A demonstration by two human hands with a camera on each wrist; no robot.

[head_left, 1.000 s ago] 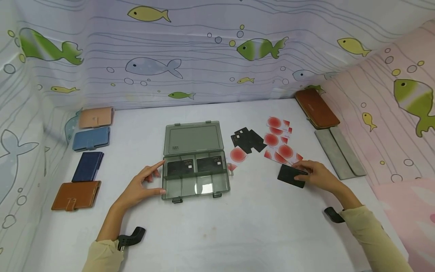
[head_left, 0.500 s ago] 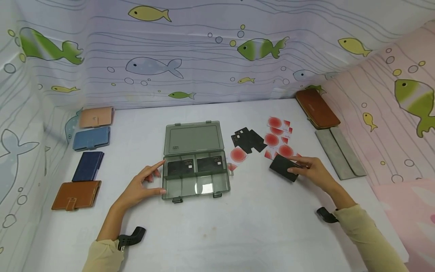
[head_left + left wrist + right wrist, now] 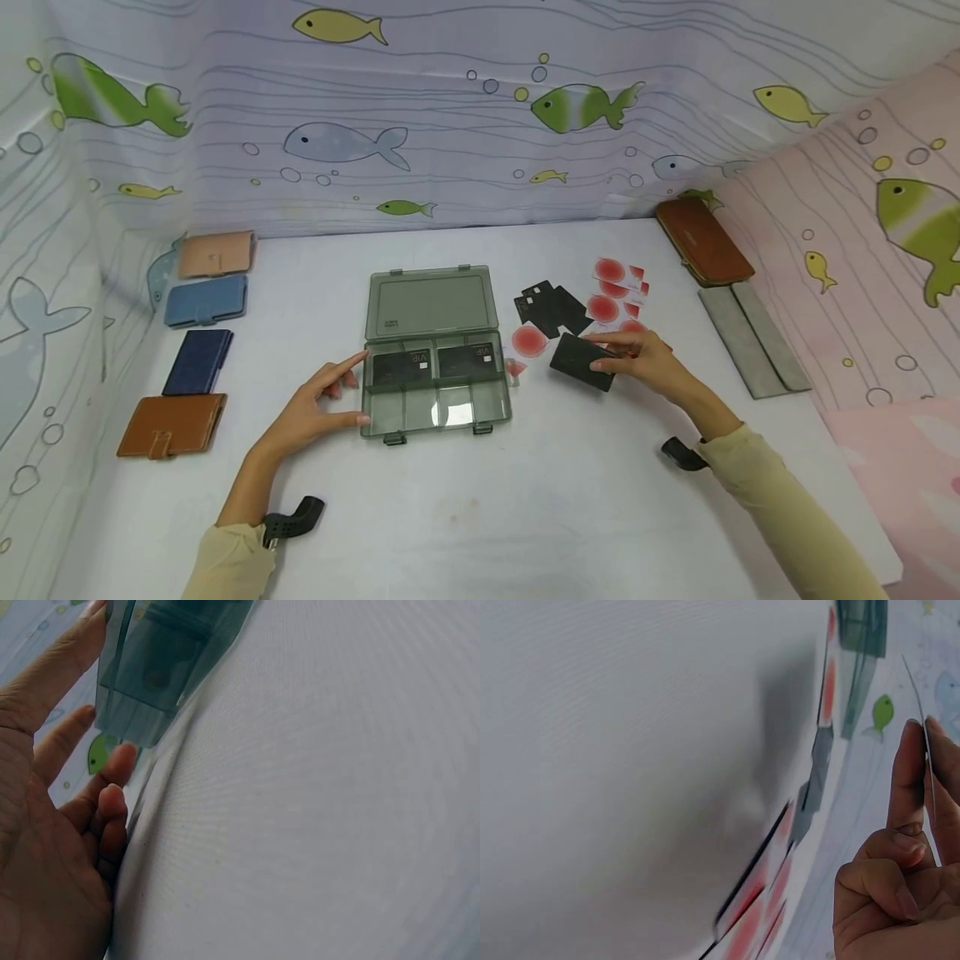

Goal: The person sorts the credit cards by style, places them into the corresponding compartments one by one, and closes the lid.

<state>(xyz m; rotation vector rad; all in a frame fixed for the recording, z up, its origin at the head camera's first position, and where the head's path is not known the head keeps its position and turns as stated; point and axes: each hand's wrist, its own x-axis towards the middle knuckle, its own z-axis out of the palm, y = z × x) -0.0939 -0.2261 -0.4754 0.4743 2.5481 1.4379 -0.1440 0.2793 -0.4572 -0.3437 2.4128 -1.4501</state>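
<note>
My right hand [image 3: 648, 362] pinches a black card [image 3: 577, 362] between thumb and fingers, above the table and right of the box. In the right wrist view the card [image 3: 922, 705] shows edge-on as a thin line. A translucent grey-green compartment box [image 3: 386, 410] lies with its lid [image 3: 431, 302] swung back. Two black VIP cards, a left one [image 3: 401, 367] and a right one [image 3: 467, 361], lie in its rear compartments. My left hand [image 3: 303, 408] spans the box's left side, index finger and thumb extended at its edge; the left wrist view shows fingertips against the box wall [image 3: 131, 712].
Right of the box lie overlapping black cards [image 3: 553, 308] and several red-and-white cards [image 3: 603, 308]. Four wallets line the left, among them a blue one [image 3: 205, 302] and a brown one [image 3: 171, 425]. A brown purse [image 3: 705, 242] and a grey pouch [image 3: 753, 342] lie at right.
My right hand has lifted the black card off the table near the red-and-white cards and carried it left towards the box. My left hand has stayed at the box's left side.
</note>
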